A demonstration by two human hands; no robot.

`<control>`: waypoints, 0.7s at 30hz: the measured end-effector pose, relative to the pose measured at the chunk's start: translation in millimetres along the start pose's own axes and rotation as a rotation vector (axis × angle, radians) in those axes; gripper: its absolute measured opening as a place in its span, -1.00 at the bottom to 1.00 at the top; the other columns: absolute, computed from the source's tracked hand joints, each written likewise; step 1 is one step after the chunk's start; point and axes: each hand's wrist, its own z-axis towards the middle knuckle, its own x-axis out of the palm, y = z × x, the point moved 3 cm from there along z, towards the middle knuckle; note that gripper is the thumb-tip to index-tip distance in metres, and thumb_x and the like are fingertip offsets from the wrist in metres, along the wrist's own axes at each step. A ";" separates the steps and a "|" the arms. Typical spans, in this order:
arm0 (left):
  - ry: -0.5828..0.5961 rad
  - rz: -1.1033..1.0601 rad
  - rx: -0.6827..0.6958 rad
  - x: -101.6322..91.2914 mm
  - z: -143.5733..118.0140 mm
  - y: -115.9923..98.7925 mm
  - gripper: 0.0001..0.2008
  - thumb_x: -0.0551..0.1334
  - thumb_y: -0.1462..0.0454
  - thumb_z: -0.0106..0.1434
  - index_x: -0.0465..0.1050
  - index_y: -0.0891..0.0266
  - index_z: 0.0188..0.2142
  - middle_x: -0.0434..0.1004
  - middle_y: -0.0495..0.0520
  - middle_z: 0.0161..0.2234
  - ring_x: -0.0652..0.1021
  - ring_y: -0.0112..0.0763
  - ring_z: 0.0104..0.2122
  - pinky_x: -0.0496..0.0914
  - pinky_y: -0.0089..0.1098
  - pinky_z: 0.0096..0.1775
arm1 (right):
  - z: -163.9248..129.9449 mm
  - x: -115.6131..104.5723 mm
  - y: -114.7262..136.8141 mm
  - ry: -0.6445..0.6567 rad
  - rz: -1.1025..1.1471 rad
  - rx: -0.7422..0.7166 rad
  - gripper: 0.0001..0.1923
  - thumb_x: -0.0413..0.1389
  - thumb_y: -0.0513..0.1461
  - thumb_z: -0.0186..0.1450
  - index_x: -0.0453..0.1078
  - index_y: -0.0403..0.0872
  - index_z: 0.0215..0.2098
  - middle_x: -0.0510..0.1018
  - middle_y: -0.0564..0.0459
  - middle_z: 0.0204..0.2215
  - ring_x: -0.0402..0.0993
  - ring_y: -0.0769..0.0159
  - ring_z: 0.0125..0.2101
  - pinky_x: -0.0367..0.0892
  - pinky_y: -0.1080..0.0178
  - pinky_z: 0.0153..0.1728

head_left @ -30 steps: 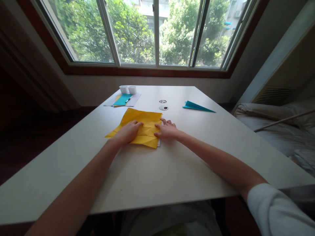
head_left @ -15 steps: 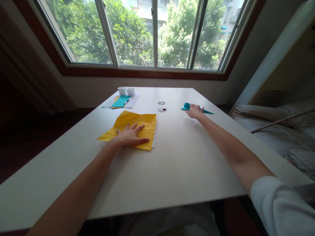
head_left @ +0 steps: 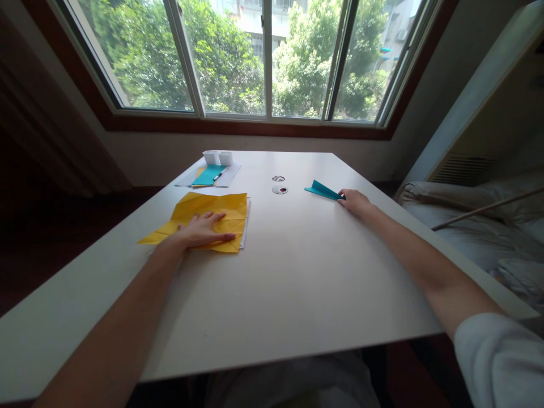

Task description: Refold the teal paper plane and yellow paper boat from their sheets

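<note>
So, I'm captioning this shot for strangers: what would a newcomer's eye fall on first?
Probably the creased yellow paper on the left of the white table, under the spread left hand. Next comes the folded teal paper farther right, its right end in the right hand. Behind the table, the bright window showing green trees also stands out.

"Yellow paper (head_left: 232,205), left: what is obscured?"
"Its middle is covered by the left hand (head_left: 203,230). A white sheet (head_left: 245,226) beneath is mostly hidden."
"Teal folded paper (head_left: 322,190), right?"
"Its pointed end is concealed in the right hand (head_left: 356,204)."
"Far left?"
"An orange sheet (head_left: 199,171), partly covered by a teal sheet (head_left: 209,175)."
"Round discs (head_left: 279,190), far?"
"Markings too small to be read."
"Cut off?"
"The right sleeve (head_left: 495,357), by the frame's edge; the window (head_left: 225,68), at the top."
</note>
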 end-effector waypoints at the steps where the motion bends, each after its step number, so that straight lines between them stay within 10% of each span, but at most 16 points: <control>1: 0.022 0.005 -0.021 -0.8 -0.3 -0.9 -0.09 0.08 -0.29 -0.09 0.09 0.03 0.21 0.04 0.20 0.24 0.07 0.28 0.17 0.02 0.24 0.01 | -4.5 -0.8 4.7 0.004 0.018 -0.025 -0.64 0.08 -0.16 0.19 0.36 -0.05 -0.04 0.49 -0.10 -0.12 0.39 0.14 -0.11 0.26 0.18 -0.14; 9: -0.341 -0.137 0.162 -30.8 -13.0 -43.8 -0.51 -0.04 -0.01 0.23 0.44 0.24 -0.09 0.41 0.22 -0.01 0.36 -0.06 0.02 0.20 -0.08 0.01 | -63.7 -18.6 67.6 0.010 0.316 -0.227 -0.80 0.08 -0.15 0.19 0.44 -0.07 -0.28 0.55 0.02 -0.32 0.43 0.34 -0.32 0.30 0.32 -0.30; 11: -0.389 -0.364 0.244 -35.6 -23.4 -67.0 -0.60 0.07 0.02 0.19 0.47 0.24 -0.20 0.50 0.16 -0.14 0.45 -0.15 -0.09 0.28 -0.22 -0.05 | -83.9 -20.8 89.0 0.091 0.709 -0.210 -0.75 0.07 -0.11 0.20 0.40 -0.08 -0.25 0.54 0.03 -0.35 0.42 0.40 -0.41 0.31 0.35 -0.42; 15: -0.167 -0.941 0.320 -21.5 -45.4 -124.5 -0.67 0.17 0.05 0.13 0.45 0.27 -0.31 0.55 0.12 -0.37 0.53 -0.31 -0.34 0.39 -0.37 -0.31 | -129.5 -15.3 121.3 0.362 1.502 -0.149 -0.70 0.26 -0.18 0.01 0.40 -0.04 -0.28 0.48 0.12 -0.44 0.33 0.50 -0.51 0.25 0.40 -0.52; 21: 0.269 -1.299 0.325 9.3 -71.2 -177.1 -0.62 0.34 0.11 0.02 0.40 0.27 -0.22 0.55 0.13 -0.35 0.56 -0.35 -0.39 0.41 -0.37 -0.35 | -171.7 -5.2 136.3 0.577 1.776 -0.173 -0.71 0.30 -0.20 -0.01 0.40 -0.02 -0.32 0.44 0.19 -0.56 0.28 0.54 -0.59 0.22 0.40 -0.55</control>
